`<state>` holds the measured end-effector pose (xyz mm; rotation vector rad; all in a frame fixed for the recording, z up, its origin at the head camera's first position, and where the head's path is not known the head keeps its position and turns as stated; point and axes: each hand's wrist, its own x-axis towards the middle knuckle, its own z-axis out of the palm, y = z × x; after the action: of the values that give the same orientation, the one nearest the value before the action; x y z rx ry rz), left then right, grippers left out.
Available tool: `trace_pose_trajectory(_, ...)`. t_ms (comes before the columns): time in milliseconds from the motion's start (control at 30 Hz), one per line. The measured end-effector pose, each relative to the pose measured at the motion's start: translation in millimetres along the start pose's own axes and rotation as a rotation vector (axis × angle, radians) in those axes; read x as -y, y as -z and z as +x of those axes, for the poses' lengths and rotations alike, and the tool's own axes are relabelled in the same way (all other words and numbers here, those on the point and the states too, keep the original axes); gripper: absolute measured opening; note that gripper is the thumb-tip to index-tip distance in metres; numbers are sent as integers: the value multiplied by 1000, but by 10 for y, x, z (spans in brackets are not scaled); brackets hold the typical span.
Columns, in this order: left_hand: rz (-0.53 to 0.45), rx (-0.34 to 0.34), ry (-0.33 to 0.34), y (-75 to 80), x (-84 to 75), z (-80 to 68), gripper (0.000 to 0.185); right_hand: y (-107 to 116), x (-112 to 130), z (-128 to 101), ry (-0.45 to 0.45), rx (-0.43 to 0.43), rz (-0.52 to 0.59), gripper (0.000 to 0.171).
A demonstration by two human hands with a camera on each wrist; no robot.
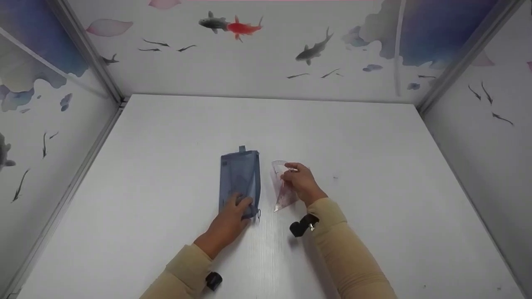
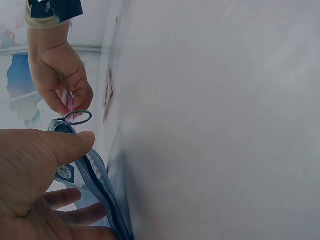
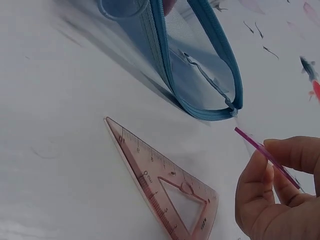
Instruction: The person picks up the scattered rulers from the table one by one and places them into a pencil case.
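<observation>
The pouch [image 1: 240, 176] lies left of the set square [image 1: 284, 195], both on the table [image 1: 374, 158].

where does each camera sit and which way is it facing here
Head: above, looking forward and down at the table; both hands and sleeves show.
Left wrist: low at the table, facing the left hand gripping the blue mesh pouch.
Right wrist: low, facing the pink set square; right hand pinches a thin pink piece.
All three share the pouch.

Left hand [image 1: 231, 216] gripping, right hand [image 1: 300, 181] pinching, forearms converging
</observation>
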<state>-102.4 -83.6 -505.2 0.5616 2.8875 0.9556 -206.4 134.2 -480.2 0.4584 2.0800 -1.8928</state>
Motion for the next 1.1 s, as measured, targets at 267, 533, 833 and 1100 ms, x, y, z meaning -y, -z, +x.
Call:
trace_pose_trajectory(267, 10, 5, 13, 3, -13, -2, 46, -113, -8, 3, -2, -2, -15, 46)
trace_pose_trajectory(533, 27, 15, 35, 3, -27, 2, 48, -208, -22, 1, 24, 10, -3, 48)
trace_pose_trajectory(833, 51, -15, 3, 17, -38, -5, 50, -311, 14, -32, 52, 19, 34, 47)
trace_pose_trajectory(1100, 33, -5, 10, 16, -33, -7, 50, -383, 6, -55, 55, 31, 42, 47)
